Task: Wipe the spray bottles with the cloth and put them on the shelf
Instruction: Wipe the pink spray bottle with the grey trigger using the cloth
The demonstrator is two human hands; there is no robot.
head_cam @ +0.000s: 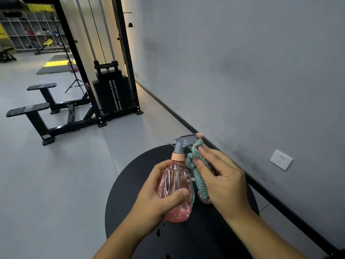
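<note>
No label shows on the pink spray bottle (175, 186) gripped by the left hand (158, 199), while the right hand (222, 176) holds a teal cloth (197, 172) that hides its trigger.

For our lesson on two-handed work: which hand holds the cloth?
The right hand holds the teal cloth near the grey sprayer head; the left hand instead grips the pink spray bottle.

- spray bottle (176, 186): above round table (214, 238), in left hand (158, 199)
- cloth (197, 165): right of bottle, touching its trigger, under right hand (222, 178)
- wall socket (281, 159): right of table
- weight machine (110, 90): behind, left
</note>
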